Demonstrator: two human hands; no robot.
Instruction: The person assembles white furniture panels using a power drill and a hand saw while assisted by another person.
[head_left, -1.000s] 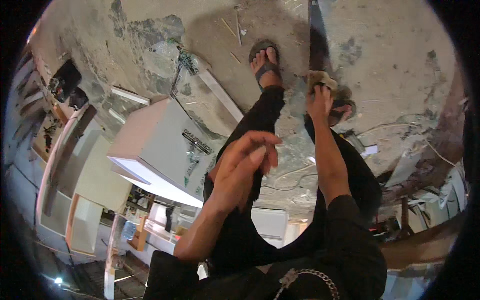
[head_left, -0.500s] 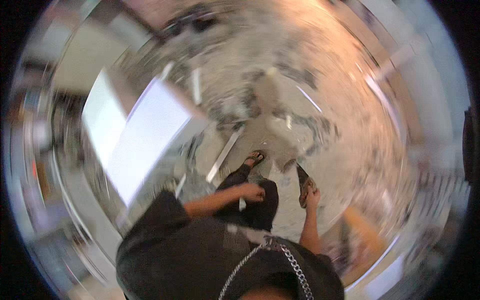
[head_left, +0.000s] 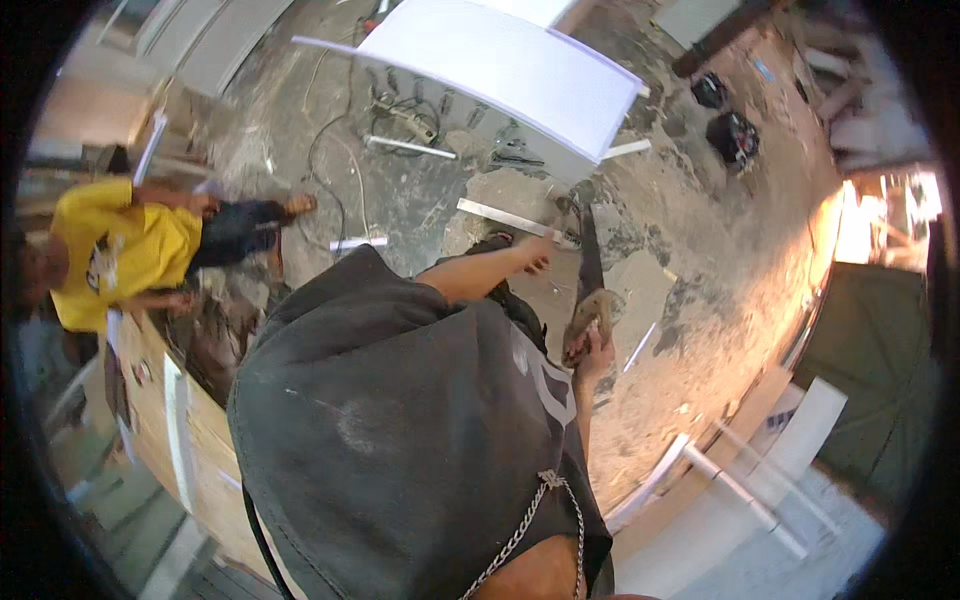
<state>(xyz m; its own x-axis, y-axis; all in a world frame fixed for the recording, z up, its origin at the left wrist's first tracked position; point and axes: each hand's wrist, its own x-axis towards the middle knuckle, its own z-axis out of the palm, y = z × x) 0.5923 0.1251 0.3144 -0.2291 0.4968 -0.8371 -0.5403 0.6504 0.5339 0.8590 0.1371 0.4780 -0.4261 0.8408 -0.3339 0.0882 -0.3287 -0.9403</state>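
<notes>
Dusty, dark-stained floor (head_left: 740, 270); white box-shaped cabinet (head_left: 500, 70) far; wooden board (head_left: 215, 445) near left; bright light (head_left: 852, 225) right, orange glow along floor.

Looks down from the person's head through a wide fisheye lens, with the dark shirt (head_left: 370, 400) very near, the left hand (head_left: 535, 255) and right hand (head_left: 596, 352) farther below, and the floor (head_left: 720, 280) beyond.

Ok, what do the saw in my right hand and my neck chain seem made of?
Saw blade: probably dull steel, being thin and dark. Handle: likely wood, worn, from its mottled brown. Chain: silver-toned metal, from its shiny links; exact metal unclear.
</notes>
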